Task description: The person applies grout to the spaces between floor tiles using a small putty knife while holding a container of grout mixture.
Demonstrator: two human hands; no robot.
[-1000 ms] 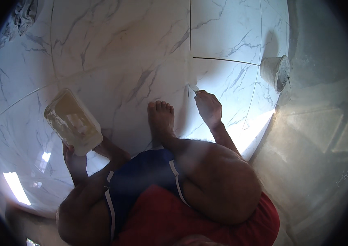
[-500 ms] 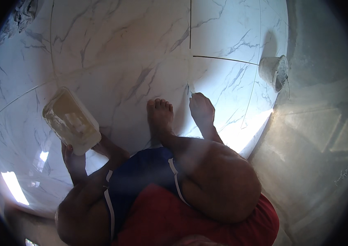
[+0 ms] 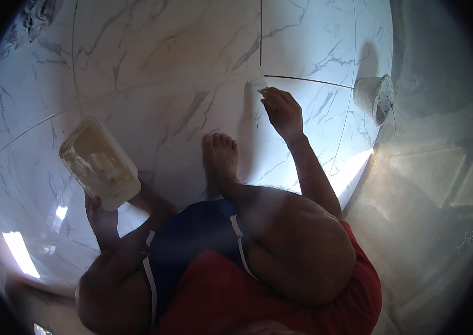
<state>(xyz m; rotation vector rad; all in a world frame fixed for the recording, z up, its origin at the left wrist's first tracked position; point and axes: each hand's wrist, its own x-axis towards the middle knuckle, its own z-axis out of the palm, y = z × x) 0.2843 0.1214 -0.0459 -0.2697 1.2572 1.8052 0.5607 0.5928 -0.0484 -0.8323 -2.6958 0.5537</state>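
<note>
My left hand grips a pale rectangular plastic tub from below, with whitish paste smeared inside it. My right hand pinches a small flat scraper blade, which rests on the marble-patterned tile near a crossing of dark joint lines, beyond my bare right foot. The blade's handle is mostly hidden by my fingers.
A white bucket stands near the tiles' right edge, beside a grey concrete surface. A crumpled grey heap lies at the far upper left. My knees and other foot frame the lower middle.
My right hand has moved forward along the joint with the scraper, up to where the lines cross. The tub in my left hand has barely shifted.
</note>
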